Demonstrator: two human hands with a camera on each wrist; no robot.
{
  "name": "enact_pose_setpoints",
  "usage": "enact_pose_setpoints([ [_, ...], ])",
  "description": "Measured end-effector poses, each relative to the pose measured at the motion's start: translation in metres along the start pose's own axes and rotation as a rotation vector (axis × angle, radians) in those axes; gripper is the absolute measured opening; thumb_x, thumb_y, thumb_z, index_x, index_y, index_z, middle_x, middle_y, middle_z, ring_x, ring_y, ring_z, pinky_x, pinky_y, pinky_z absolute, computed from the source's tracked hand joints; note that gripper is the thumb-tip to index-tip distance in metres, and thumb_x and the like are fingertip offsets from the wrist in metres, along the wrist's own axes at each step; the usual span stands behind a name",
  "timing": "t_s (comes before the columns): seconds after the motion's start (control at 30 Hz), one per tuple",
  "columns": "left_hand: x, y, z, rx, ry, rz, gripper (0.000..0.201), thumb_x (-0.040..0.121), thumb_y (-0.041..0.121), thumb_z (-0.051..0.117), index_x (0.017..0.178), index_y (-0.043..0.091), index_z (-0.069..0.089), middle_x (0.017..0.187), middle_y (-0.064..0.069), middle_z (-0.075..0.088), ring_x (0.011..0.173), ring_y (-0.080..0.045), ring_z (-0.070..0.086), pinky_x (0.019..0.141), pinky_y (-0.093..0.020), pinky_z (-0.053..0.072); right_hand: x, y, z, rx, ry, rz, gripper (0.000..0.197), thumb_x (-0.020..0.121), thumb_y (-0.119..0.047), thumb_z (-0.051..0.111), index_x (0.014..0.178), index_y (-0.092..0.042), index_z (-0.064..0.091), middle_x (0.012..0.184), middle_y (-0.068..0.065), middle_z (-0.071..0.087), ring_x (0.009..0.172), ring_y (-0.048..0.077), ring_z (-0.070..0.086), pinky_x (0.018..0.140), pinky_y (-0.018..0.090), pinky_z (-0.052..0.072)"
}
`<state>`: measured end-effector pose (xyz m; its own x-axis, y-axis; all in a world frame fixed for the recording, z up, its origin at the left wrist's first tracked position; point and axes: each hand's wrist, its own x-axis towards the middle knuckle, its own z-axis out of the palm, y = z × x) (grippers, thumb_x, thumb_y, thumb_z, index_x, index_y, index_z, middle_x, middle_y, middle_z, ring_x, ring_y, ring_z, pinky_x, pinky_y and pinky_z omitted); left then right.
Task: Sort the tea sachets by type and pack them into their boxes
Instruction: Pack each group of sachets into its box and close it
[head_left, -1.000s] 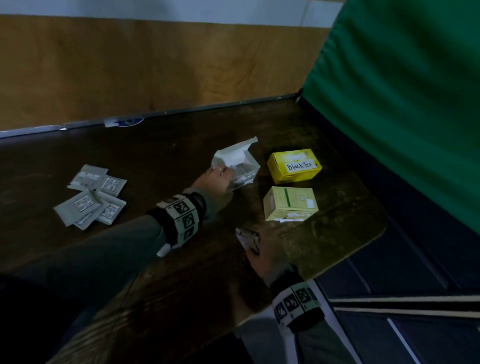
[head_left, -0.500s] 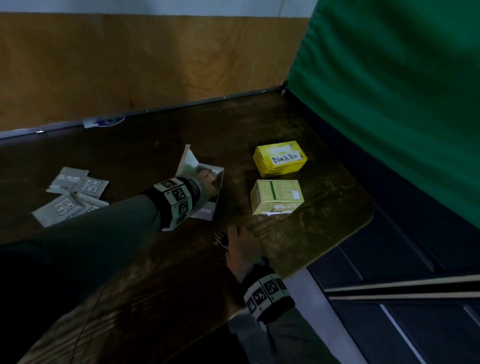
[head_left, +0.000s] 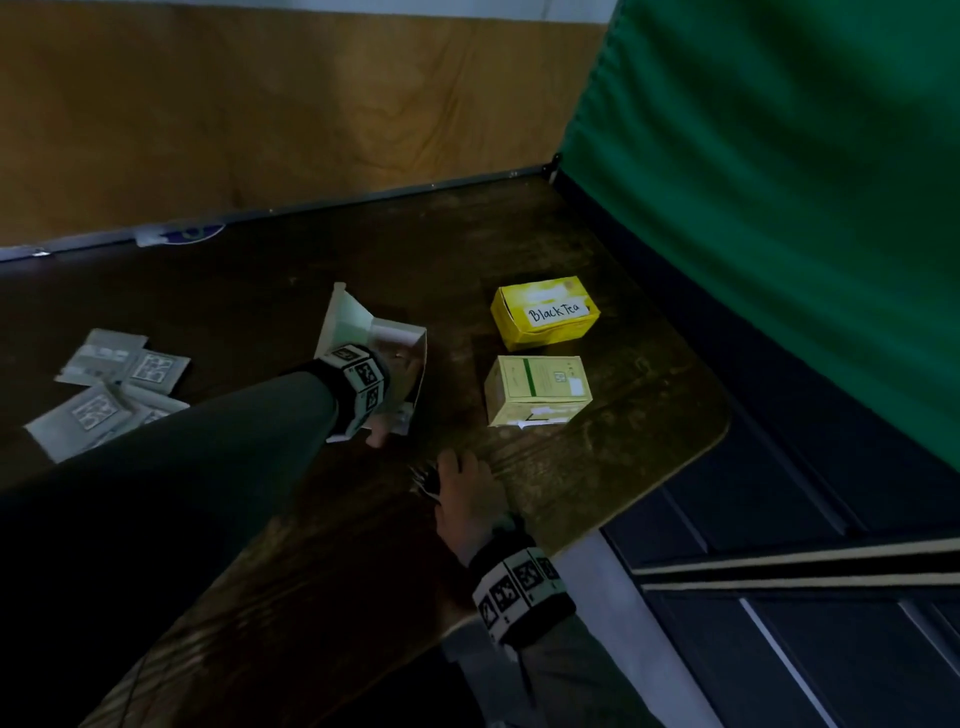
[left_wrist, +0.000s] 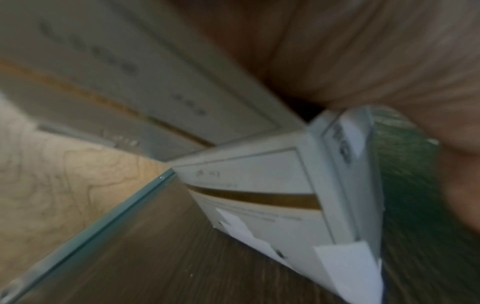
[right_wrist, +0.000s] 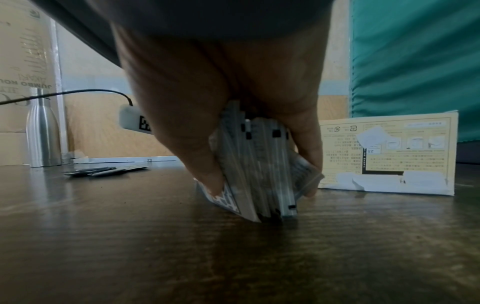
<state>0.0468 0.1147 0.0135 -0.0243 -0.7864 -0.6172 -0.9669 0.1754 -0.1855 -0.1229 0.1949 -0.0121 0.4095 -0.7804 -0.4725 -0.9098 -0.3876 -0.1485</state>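
Dark wood-grain table (head_left: 597, 467), glossy top with a rounded corner. The left hand (head_left: 400, 374) grips a white cardboard box (head_left: 384, 332) with its lid flap standing open; the fingers wrap the box wall, and the left wrist view shows a brown stripe and torn white tape on the box's side (left_wrist: 259, 197). The right hand (head_left: 462, 493) is clamped on a stack of flat grey foil sachets (right_wrist: 257, 170), thumb (right_wrist: 197, 160) on 1 side and fingers on the other, the stack's lower edge on or just above the tabletop. The sachets carry black-and-white square codes.

Right of the white box sit 2 closed cardboard boxes, near each other but apart: a bright yellow box (head_left: 545, 312) with a white handwritten "Black Tea" label, and nearer the person a pale yellow box (head_left: 537, 389) with a green stripe and torn tape along its lower edge.

Loose grey sachets (head_left: 109, 389) lie overlapping at the table's left, well apart from the boxes. A green cloth (head_left: 779, 208) hangs at the right, a plywood panel (head_left: 260, 104) stands behind. A brushed metal bottle (right_wrist: 43, 131) stands at the far left in the right wrist view.
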Motion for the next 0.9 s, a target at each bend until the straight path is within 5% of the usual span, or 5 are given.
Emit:
enact_pose_setpoints([
  [0.13, -0.002, -0.008, 0.005, -0.200, 0.133, -0.035, 0.107, 0.060, 0.032, 0.085, 0.147, 0.016, 0.025, 0.152, -0.011, 0.026, 0.139, -0.029, 0.028, 0.114, -0.043, 0.025, 0.000, -0.002, 0.000, -0.005, -0.004, -0.008, 0.064, 0.083, -0.014, 0.064, 0.135, -0.015, 0.027, 0.134, 0.014, 0.036, 0.121, 0.034, 0.040, 0.096, 0.048, 0.044],
  [0.27, -0.004, -0.001, -0.009, -0.148, -0.060, -0.018, 0.069, 0.067, 0.046, 0.074, 0.126, 0.017, 0.051, 0.122, -0.006, 0.056, 0.115, -0.028, 0.053, 0.098, -0.040, 0.043, 0.001, -0.001, -0.001, -0.015, 0.014, 0.002, 0.063, 0.085, -0.013, 0.063, 0.137, -0.013, 0.028, 0.135, 0.015, 0.036, 0.122, 0.033, 0.039, 0.097, 0.045, 0.043],
  [0.4, 0.000, -0.002, 0.008, -0.071, 0.231, 0.015, 0.048, 0.087, 0.027, 0.058, 0.131, 0.011, 0.049, 0.135, -0.009, 0.050, 0.123, -0.027, 0.048, 0.103, -0.035, 0.036, 0.001, 0.003, 0.001, 0.090, 0.077, 0.033, 0.056, 0.087, -0.016, 0.060, 0.135, -0.013, 0.030, 0.134, 0.013, 0.040, 0.122, 0.031, 0.042, 0.099, 0.041, 0.043],
  [0.77, -0.031, 0.011, 0.053, 0.042, 0.306, 0.144, 0.064, 0.092, 0.028, 0.053, 0.145, 0.012, 0.021, 0.148, -0.012, 0.034, 0.135, -0.030, 0.031, 0.110, -0.045, 0.022, 0.001, 0.001, -0.068, 0.639, 0.517, 0.030, 0.048, 0.084, -0.038, 0.066, 0.121, -0.011, 0.051, 0.104, 0.009, 0.062, 0.094, 0.025, 0.059, 0.073, 0.028, 0.045],
  [0.9, -0.046, 0.010, 0.056, 0.054, 0.449, 0.201, 0.055, 0.080, 0.018, 0.065, 0.133, 0.015, 0.049, 0.134, -0.010, 0.054, 0.124, -0.029, 0.050, 0.105, -0.045, 0.037, 0.016, -0.025, -0.093, 0.624, 0.464, -0.108, 0.048, 0.084, -0.032, 0.068, 0.123, -0.008, 0.051, 0.101, 0.004, 0.063, 0.097, 0.022, 0.061, 0.077, 0.025, 0.044],
])
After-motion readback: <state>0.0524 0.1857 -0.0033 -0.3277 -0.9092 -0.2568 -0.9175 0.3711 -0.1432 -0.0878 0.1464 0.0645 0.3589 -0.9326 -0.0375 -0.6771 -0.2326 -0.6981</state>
